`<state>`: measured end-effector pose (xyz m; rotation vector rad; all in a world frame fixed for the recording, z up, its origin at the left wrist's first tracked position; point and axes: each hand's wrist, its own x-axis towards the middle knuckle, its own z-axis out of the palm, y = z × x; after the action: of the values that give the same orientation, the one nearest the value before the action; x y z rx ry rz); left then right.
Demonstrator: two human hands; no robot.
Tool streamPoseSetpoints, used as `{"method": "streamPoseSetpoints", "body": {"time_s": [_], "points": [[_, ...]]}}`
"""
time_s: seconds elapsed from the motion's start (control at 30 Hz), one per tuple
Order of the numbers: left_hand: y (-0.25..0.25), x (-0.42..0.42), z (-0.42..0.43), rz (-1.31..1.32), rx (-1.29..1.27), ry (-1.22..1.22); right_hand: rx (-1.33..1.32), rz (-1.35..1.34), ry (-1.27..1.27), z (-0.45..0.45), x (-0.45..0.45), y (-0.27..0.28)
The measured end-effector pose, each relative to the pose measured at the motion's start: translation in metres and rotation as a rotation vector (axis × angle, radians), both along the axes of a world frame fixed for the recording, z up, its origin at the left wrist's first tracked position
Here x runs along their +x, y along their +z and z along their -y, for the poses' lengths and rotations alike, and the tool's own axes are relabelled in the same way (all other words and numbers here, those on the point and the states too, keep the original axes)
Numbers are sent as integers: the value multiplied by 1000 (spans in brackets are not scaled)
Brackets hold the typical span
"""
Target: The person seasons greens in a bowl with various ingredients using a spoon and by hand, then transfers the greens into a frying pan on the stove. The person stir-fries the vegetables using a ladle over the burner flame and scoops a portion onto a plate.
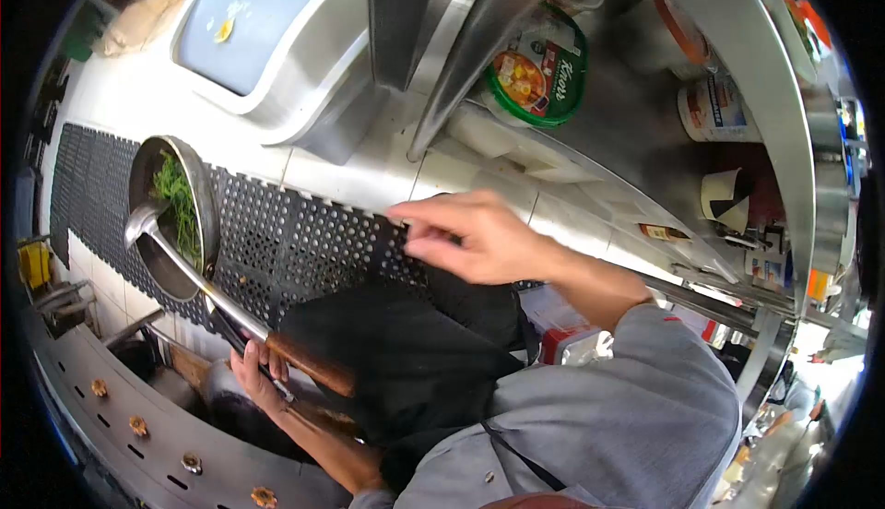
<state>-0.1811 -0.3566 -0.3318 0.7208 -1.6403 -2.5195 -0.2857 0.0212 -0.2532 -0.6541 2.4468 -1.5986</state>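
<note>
My left hand (pixel 263 375) is closed around the dark handle of a wok (pixel 210 205), which is tilted over the floor mat. Green leafy herbs or vegetables (pixel 175 200) lie inside it. A metal ladle (pixel 175 251) with a wooden handle rests its head in the wok, and its shaft passes through the same hand. My right hand (pixel 479 237) is raised in front of the black apron (pixel 396 352), its index finger and thumb apart with nothing seen between them. Its other fingers are partly hidden.
A stove front with knobs (pixel 138 426) runs along the lower left. On the right, a metal shelf (pixel 636 131) bears a green-lidded Knorr tub (pixel 537 66) and other containers. A grey-lidded bin (pixel 267 20) stands beyond the black perforated mat (pixel 267 223).
</note>
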Motion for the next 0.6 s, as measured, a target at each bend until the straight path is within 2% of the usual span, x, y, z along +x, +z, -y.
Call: {"method": "streamPoseSetpoints", "body": {"time_s": [0.07,0.1,0.13,0.3,0.37,0.4,0.43,0.5,0.53,0.57,0.6], "points": [[-15,-1,15,38,-69,40,100,-91,-55,-31,-6,9],[-29,-4,24,-41,33,-24,157,-137,-101,-43,-5,10],[-42,-7,30,-8,-19,49,189,-226,-149,-53,-5,5],[-80,-14,48,-53,54,61,355,-553,-362,-106,-19,-1],[-93,-16,58,-67,70,12,403,-577,-485,-123,-26,7],[-88,-15,48,-66,-76,-3,454,-545,-592,-130,-32,13],[-90,-17,49,-72,-78,-3,500,-588,-655,-146,-43,18],[-96,-13,67,-69,112,-164,581,-440,-812,-182,-70,40],[-96,-15,74,-13,262,-203,854,-478,-849,-222,-105,45],[-93,-14,73,14,242,-195,1186,-747,-757,-247,-126,57],[-83,-14,60,74,20,-133,1512,-1021,-622,-270,-147,68]]}}
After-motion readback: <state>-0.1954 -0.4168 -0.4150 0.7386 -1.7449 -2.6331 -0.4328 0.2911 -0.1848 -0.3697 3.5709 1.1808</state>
